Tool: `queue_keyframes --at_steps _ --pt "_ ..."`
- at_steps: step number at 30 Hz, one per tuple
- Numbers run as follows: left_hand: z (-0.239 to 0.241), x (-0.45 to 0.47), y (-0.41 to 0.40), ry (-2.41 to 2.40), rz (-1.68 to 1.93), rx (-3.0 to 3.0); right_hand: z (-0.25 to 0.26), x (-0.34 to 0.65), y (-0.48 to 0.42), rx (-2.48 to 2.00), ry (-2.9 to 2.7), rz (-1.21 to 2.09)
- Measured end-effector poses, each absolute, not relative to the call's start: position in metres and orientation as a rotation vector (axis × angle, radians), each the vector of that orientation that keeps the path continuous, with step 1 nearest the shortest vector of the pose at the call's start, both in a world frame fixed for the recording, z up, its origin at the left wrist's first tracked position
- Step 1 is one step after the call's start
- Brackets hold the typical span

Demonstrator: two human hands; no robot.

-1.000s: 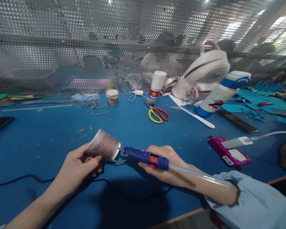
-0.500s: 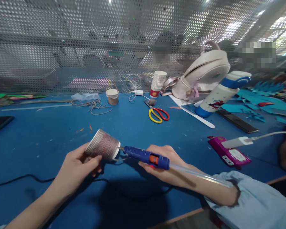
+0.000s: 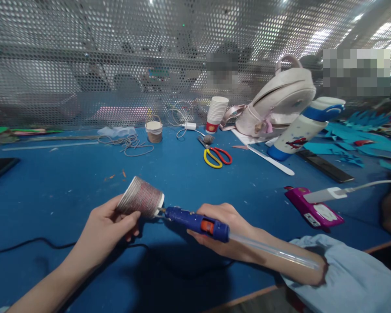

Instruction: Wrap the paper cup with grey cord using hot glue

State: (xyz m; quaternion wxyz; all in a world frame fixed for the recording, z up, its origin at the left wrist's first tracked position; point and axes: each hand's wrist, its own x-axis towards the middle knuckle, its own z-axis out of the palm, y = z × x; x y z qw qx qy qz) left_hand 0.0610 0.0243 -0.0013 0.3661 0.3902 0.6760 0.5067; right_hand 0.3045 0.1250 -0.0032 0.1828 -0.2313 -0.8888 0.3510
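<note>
In the lower left of the frame, the left hand (image 3: 104,226) is gripping a tapered paper cup wrapped in grey and reddish cord (image 3: 141,198), its thumb lying along the cup's lower side and its other fingers partly hiding behind. The cup is tilting left of the frame's centre, its narrower white end facing right. Just right of centre, the right hand (image 3: 237,224) is gripping a dark blue glue gun with an orange part in its side (image 3: 185,217); the fingers are closing around the body, though some are hiding behind it. A clear rod-shaped glue stick (image 3: 273,251) is jutting from the gun's rear toward the light blue sleeve (image 3: 342,269) at lower right. The metal nozzle (image 3: 162,210) is pointing at the lower edge of the cup's white end; whether it is touching is hard to tell.

Both hands are working above a blue tabletop (image 3: 254,187). Near the upper middle, scissors with one yellow and one red handle (image 3: 213,157) are lying open-looped, and a small brown and white basket with a thin handle (image 3: 154,132) is standing beside a tangle of grey cord (image 3: 127,141). A pale pink backpack (image 3: 280,104) is leaning at upper right.
</note>
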Motion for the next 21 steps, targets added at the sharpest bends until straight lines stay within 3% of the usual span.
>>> queue_keyframes --at_steps 6,15,21 --pt "0.001 0.064 0.023 1.737 1.286 1.018 0.002 0.303 0.121 -0.616 -2.555 1.024" --pt "0.001 0.063 0.022 1.727 1.298 1.015 0.011 0.301 0.127 -0.909 -2.389 1.018" --pt "0.002 0.065 0.023 1.748 1.315 1.018 0.007 0.303 0.126 -0.799 -2.445 1.009"
